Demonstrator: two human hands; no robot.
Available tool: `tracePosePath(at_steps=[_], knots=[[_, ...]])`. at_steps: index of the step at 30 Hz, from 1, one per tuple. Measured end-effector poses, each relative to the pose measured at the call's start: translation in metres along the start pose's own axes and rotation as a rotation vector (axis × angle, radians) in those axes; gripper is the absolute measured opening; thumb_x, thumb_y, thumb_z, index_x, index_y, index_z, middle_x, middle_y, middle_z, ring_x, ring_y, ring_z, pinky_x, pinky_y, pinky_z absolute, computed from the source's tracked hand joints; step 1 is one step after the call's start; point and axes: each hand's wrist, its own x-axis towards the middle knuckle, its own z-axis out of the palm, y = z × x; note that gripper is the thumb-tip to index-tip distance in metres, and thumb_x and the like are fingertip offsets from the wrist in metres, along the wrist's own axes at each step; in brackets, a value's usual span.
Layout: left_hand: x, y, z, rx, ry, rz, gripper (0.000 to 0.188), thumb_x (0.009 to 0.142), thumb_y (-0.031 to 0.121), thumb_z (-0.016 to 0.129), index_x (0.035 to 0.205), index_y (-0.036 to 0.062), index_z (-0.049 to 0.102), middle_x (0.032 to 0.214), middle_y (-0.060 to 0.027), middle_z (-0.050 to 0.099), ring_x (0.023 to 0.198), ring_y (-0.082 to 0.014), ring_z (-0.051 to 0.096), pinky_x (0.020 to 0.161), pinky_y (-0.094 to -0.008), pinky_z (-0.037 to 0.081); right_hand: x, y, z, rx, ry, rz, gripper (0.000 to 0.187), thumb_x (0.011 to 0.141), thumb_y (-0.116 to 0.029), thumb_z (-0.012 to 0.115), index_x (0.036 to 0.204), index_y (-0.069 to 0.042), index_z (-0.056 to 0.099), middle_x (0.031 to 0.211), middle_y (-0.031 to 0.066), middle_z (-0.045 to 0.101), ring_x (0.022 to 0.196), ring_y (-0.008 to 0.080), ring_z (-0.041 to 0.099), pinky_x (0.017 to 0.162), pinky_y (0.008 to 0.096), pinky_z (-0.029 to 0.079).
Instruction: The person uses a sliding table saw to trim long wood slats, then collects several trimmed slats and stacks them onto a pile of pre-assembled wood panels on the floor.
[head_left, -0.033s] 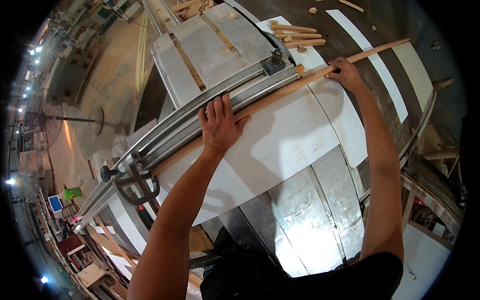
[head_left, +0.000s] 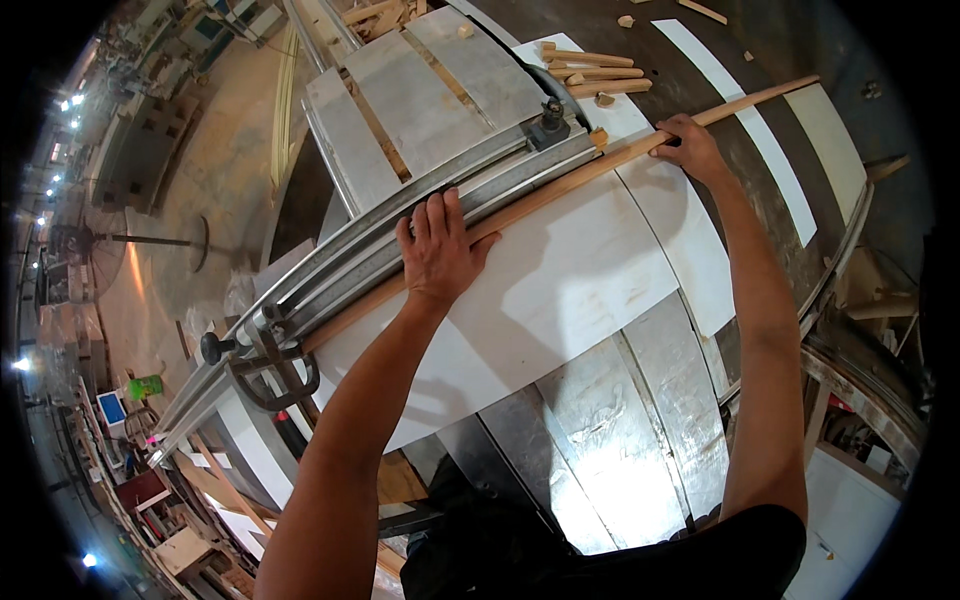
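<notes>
A long wooden strip (head_left: 560, 187) lies slantwise along the near side of a metal fence (head_left: 395, 262), over a white sheet (head_left: 560, 285). My left hand (head_left: 440, 250) bears down across the strip, its fingers hooked over the fence and its thumb against the strip's near side. Farther right, my right hand (head_left: 692, 150) pinches the same strip between thumb and fingers. The strip's right end sticks out past this hand. At its left end, a metal clamp (head_left: 275, 365) sits on the fence. What lies under my left palm is hidden.
Several short wooden offcuts (head_left: 600, 73) lie beyond the fence at the upper right. A slotted metal sliding table (head_left: 430, 95) stands behind the fence, and bare metal machine top (head_left: 620, 430) shows nearer me. White strips (head_left: 740, 130) run across the dark surface at right.
</notes>
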Motion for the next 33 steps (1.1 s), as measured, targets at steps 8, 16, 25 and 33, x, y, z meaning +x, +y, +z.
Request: tracePosePath(at_steps=[8,16,25,33], knots=[[0.000,0.000,0.001,0.001,0.016,0.016,0.085,0.070,0.058,0.072,0.128,0.0011,0.045,0.117,-0.0140,0.049,0.107,-0.0310,0.048,0.093,-0.0472,0.035,-0.001,0.003,0.001,0.040,0.009,-0.012,0.053,0.069,-0.025,0.083,0.114,-0.002,0.066,0.104,0.0103,0.062,0.095,0.0243,0.064,0.085,0.0342,0.050],[0.003,0.000,-0.004,0.035,0.002,0.012,0.082,0.072,0.058,0.069,0.127,0.0014,0.047,0.114,-0.0090,0.050,0.103,-0.0248,0.049,0.090,-0.0440,0.036,-0.004,-0.001,0.000,0.029,0.007,-0.005,0.056,0.069,-0.029,0.082,0.116,-0.003,0.066,0.107,0.0098,0.061,0.098,0.0250,0.063,0.088,0.0348,0.049],[0.003,0.001,-0.002,0.017,0.007,0.020,0.083,0.070,0.055,0.074,0.127,0.0012,0.046,0.115,-0.0134,0.050,0.105,-0.0304,0.049,0.091,-0.0456,0.036,-0.001,0.004,0.002,-0.023,0.001,0.005,0.058,0.069,-0.032,0.082,0.117,-0.005,0.066,0.110,0.0101,0.061,0.100,0.0268,0.062,0.089,0.0359,0.048],[0.004,-0.001,0.000,-0.025,-0.006,0.007,0.084,0.070,0.055,0.073,0.128,0.0011,0.045,0.116,-0.0141,0.050,0.106,-0.0309,0.049,0.092,-0.0458,0.036,-0.001,0.000,-0.001,0.007,-0.020,0.030,0.058,0.069,-0.032,0.082,0.117,-0.004,0.066,0.109,0.0112,0.061,0.099,0.0269,0.062,0.089,0.0362,0.049]])
